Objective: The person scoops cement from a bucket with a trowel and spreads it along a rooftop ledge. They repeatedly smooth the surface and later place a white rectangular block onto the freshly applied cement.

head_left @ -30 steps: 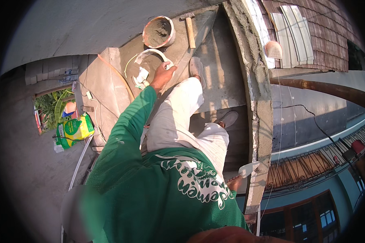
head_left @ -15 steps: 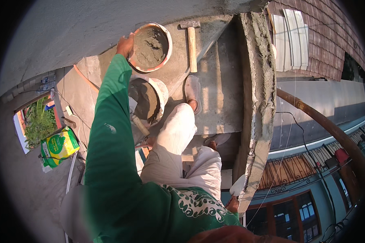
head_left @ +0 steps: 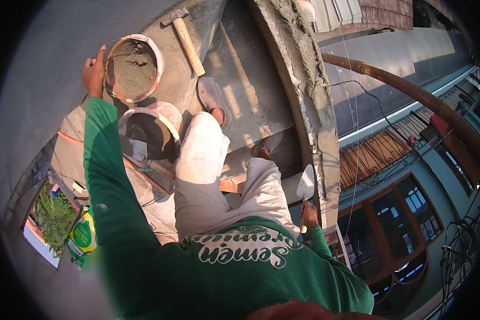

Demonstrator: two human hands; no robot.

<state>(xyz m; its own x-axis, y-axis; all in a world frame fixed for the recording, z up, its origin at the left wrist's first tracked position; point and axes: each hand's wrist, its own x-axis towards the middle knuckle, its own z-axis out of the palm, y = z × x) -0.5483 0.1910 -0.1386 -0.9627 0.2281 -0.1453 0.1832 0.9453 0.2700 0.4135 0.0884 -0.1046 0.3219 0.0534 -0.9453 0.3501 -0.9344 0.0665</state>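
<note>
My left hand [head_left: 94,72] reaches far out and grips the left rim of a pink-rimmed bucket [head_left: 158,60] filled with grey mortar [head_left: 132,66]. My right hand [head_left: 308,214] sits low by my right knee, closed on the handle of a small trowel [head_left: 305,184] whose blade points up against the mortar-coated ledge edge [head_left: 310,112]. I sit on a concrete ledge [head_left: 245,90] in white trousers and a green long-sleeved shirt.
A second, darker bucket [head_left: 162,114] stands beside my left knee, with another trowel [head_left: 140,153] below it. A wooden-handled hammer [head_left: 189,45] lies past the buckets. Far below are a brown pipe [head_left: 410,90], barred windows [head_left: 389,144], a green-yellow bag [head_left: 82,237] and a plant [head_left: 53,218].
My left hand left the nearer bucket's handle and stretched out to the mortar bucket's rim. The view swung down and right. My right hand kept the trowel by the ledge.
</note>
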